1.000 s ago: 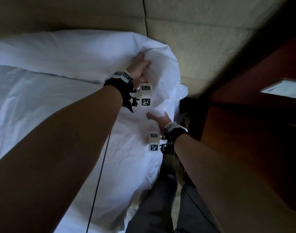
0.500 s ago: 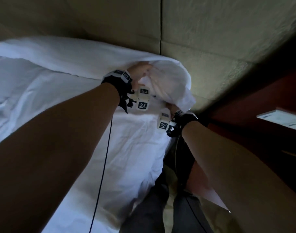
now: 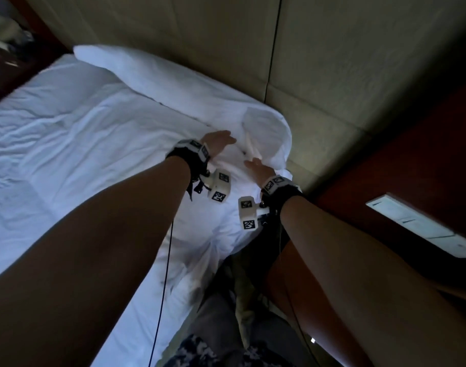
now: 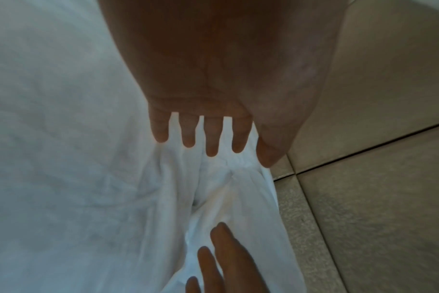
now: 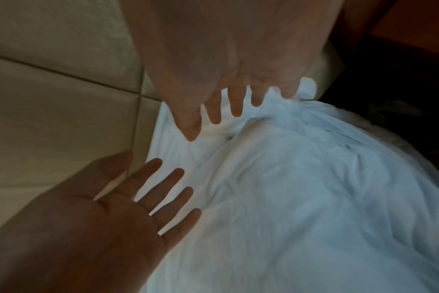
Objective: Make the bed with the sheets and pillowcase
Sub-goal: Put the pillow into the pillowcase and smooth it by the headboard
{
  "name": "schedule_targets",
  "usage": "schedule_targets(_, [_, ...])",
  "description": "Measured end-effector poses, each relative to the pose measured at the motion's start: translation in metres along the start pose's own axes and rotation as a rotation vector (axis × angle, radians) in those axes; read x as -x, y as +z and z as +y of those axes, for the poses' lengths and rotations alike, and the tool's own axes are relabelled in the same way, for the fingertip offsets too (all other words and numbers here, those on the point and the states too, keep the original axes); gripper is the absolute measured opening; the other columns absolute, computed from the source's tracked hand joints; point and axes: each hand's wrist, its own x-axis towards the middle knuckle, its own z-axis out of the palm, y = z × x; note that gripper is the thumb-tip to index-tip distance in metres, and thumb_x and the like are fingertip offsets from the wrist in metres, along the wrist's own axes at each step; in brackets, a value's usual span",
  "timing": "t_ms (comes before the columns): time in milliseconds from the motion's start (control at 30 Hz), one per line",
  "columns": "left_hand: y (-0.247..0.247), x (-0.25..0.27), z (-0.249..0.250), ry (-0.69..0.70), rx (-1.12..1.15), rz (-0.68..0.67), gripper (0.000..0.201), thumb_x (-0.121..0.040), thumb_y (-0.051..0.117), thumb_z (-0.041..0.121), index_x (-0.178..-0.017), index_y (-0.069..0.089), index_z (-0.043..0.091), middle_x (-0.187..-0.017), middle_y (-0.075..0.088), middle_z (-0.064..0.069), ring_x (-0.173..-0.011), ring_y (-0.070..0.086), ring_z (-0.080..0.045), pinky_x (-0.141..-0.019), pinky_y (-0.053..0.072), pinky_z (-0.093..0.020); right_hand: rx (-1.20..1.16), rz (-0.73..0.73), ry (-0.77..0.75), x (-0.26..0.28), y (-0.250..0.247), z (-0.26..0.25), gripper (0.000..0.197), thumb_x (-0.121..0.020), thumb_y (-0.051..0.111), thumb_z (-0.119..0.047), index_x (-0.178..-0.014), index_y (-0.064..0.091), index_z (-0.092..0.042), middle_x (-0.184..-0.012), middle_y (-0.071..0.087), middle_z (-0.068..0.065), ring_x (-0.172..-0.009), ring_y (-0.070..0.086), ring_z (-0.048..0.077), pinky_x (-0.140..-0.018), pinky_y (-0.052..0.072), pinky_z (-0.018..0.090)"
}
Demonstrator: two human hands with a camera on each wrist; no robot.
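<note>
A white pillow (image 3: 160,75) in its pillowcase lies along the headboard on the white sheet (image 3: 68,144). Its right end (image 3: 266,133) sits bunched and creased at the bed's corner. My left hand (image 3: 218,144) is flat there, fingers straight and spread; in the left wrist view its fingertips (image 4: 212,150) touch the creased fabric (image 4: 226,198). My right hand (image 3: 257,168) lies just to the right, also spread, its fingertips (image 5: 237,113) on the bunched cloth (image 5: 288,158). Neither hand holds anything.
A padded beige headboard (image 3: 332,62) rises behind the pillow. Dark wooden furniture (image 3: 425,154) with a white card (image 3: 422,226) stands close on the right. My legs (image 3: 226,327) are against the bed's side. The sheet is wrinkled on the left.
Both hands were working the fabric at the pillow's right end; now they lie flat and spread on it. The right hand has come up from the bed's edge.
</note>
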Motion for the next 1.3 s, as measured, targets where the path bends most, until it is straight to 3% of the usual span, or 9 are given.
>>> schedule_targets(100, [-0.009,0.034,0.001,0.023,0.012,0.067,0.05,-0.097,0.055,0.025,-0.144,0.043,0.013,-0.15,0.039,-0.008,-0.138,0.037,-0.025,-0.066,0.032,-0.01,0.019,-0.046,-0.115,0.027,-0.007,-0.02,0.056,-0.097,0.05,-0.042,-0.145,0.04,-0.018,-0.152,0.036,0.003,-0.138,0.037,0.022,-0.099,0.03,0.022])
schedule_targets(233, [-0.034,0.07,0.002,0.035,0.02,0.137,0.047,-0.096,0.055,0.031,-0.141,0.047,0.018,-0.149,0.042,-0.005,-0.135,0.041,-0.027,-0.066,0.038,-0.021,0.036,-0.075,-0.182,0.054,-0.015,-0.052,0.057,-0.095,0.055,-0.037,-0.146,0.039,-0.017,-0.153,0.035,0.003,-0.137,0.038,0.024,-0.095,0.033,0.024])
schedule_targets(367, [-0.065,0.095,0.004,0.027,0.066,0.201,0.046,-0.096,0.055,0.036,-0.139,0.049,0.022,-0.149,0.041,0.0,-0.132,0.042,-0.026,-0.082,0.043,-0.037,0.09,-0.068,-0.259,0.069,-0.02,-0.087,0.056,-0.095,0.054,-0.037,-0.146,0.039,-0.019,-0.153,0.035,0.002,-0.133,0.043,0.026,-0.092,0.038,0.026])
schedule_targets(500, [-0.099,0.107,-0.001,0.048,0.069,0.289,0.044,-0.096,0.055,0.028,-0.139,0.049,0.016,-0.145,0.046,-0.008,-0.132,0.045,-0.028,-0.097,0.045,-0.042,0.228,-0.089,-0.336,0.066,-0.012,-0.126,0.053,-0.098,0.052,-0.033,-0.146,0.039,-0.014,-0.152,0.036,0.004,-0.139,0.036,0.022,-0.106,0.03,0.023])
schedule_targets(633, [-0.144,0.103,-0.01,0.033,0.069,0.333,0.044,-0.098,0.053,0.024,-0.139,0.047,0.011,-0.146,0.045,-0.011,-0.134,0.043,-0.027,-0.105,0.041,-0.039,0.299,-0.103,-0.323,0.056,0.011,-0.168,0.054,-0.096,0.053,-0.035,-0.146,0.039,-0.021,-0.153,0.035,0.0,-0.135,0.04,0.022,-0.093,0.035,0.023])
schedule_targets(800, [-0.215,0.063,-0.025,0.023,-0.024,0.383,0.047,-0.099,0.052,0.026,-0.142,0.044,0.011,-0.148,0.042,-0.011,-0.136,0.041,-0.027,-0.108,0.035,-0.035,0.367,-0.055,-0.34,0.019,0.046,-0.23,0.053,-0.094,0.057,-0.03,-0.144,0.042,-0.021,-0.15,0.04,0.003,-0.125,0.05,0.024,-0.087,0.044,0.029])
schedule_targets(967, [-0.278,-0.004,-0.047,-0.026,-0.098,0.345,0.056,-0.096,0.054,0.035,-0.147,0.038,0.016,-0.156,0.029,-0.007,-0.141,0.032,-0.025,-0.111,0.028,-0.032,0.508,-0.056,-0.334,-0.028,0.077,-0.291,0.055,-0.096,0.054,-0.03,-0.147,0.036,-0.019,-0.154,0.034,0.007,-0.133,0.043,0.027,-0.1,0.039,0.031])
schedule_targets(1100, [-0.307,-0.059,-0.078,-0.081,-0.2,0.34,0.068,-0.091,0.053,0.051,-0.15,0.027,0.029,-0.159,0.022,-0.004,-0.144,0.026,-0.03,-0.115,0.026,-0.047,0.58,-0.049,-0.333,-0.068,0.103,-0.319,0.059,-0.096,0.053,-0.032,-0.149,0.032,-0.02,-0.155,0.031,0.007,-0.135,0.041,0.028,-0.108,0.037,0.035])
schedule_targets(1300, [-0.338,-0.118,-0.115,-0.114,-0.571,0.277,0.089,-0.078,0.041,0.081,-0.146,-0.008,0.052,-0.158,-0.024,0.01,-0.146,-0.02,-0.028,-0.108,0.002,-0.072,0.766,-0.001,-0.399,-0.128,0.151,-0.352,0.086,-0.087,0.064,-0.044,-0.154,0.013,-0.025,-0.16,0.013,0.004,-0.145,0.021,0.028,-0.115,0.027,0.042])
